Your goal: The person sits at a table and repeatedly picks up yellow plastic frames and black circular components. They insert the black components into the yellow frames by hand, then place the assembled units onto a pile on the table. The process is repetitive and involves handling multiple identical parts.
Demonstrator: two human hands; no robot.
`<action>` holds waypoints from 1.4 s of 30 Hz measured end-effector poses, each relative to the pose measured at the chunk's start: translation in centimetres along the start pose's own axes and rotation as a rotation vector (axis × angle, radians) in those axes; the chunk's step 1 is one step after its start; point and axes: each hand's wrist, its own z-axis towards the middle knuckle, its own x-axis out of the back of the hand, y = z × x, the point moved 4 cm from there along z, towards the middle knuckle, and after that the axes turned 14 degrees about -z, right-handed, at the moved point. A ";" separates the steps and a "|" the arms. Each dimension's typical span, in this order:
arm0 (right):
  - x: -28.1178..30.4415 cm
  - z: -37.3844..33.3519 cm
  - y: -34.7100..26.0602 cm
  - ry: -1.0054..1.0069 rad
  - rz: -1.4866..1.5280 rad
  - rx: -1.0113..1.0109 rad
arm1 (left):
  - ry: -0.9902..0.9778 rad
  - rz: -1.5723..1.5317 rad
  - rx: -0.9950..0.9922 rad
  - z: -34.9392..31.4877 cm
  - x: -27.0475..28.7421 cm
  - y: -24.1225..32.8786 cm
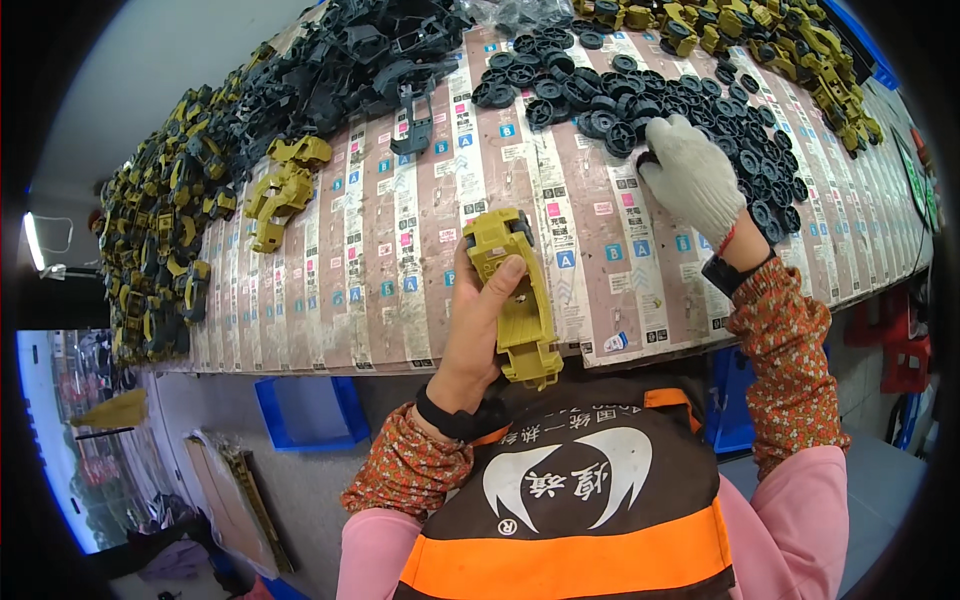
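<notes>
1. My left hand (470, 335), bare, was pinching the yellow car body (520, 318), thumb across the middle and fingers round its left side. The body was up above the near edge of the tabletop (340, 320), wheel end pointing away from me.

2. My right hand (697, 180), in a white glove, was at the near edge of the black wheels (640, 105), fingers curled in. Couldn't tell if they'd pinched a wheel or were just touching the pile.

3. Tips, just my take: keep the body steady with the thumb, but don't squeeze the thin sides. Lift one wheel by its rim, from the pile's edge. Gloves probably dull your feel, so check you haven't dragged up two.

4. The count: one body in hand, with at least one dark wheel (521, 228) showing on it. One dark frame (412, 135) sat apart from the dark parts heap (350, 60). Loose yellow pieces (280, 200) lay left of that, one or two, too jumbled to say.

5. Wheels? Dozens, overlapping. Same with the yellow-and-dark heap (160, 240) on the left: no honest number there.
</notes>
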 end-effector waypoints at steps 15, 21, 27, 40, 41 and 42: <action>5.0 -10.9 -10.4 -0.250 1.082 0.003 | 0.008 -0.091 -0.225 0.1 -0.8 0.5; 5.0 -11.7 -11.0 -0.162 1.061 0.077 | 0.031 -0.106 -0.255 0.1 -0.9 0.4; 6.3 -12.1 -10.7 -0.164 1.003 0.071 | 0.044 0.024 -0.341 -0.2 -0.8 0.9; 7.1 -11.7 -11.6 -0.264 0.948 0.151 | -0.171 0.142 -0.749 -1.6 -4.0 0.9; 8.0 -11.0 -11.7 -0.376 0.982 0.121 | -0.162 0.178 -0.762 -1.4 -3.9 0.9; 8.4 -10.5 -11.6 -0.486 1.003 0.082 | -0.159 0.204 -0.770 -1.0 -4.2 1.0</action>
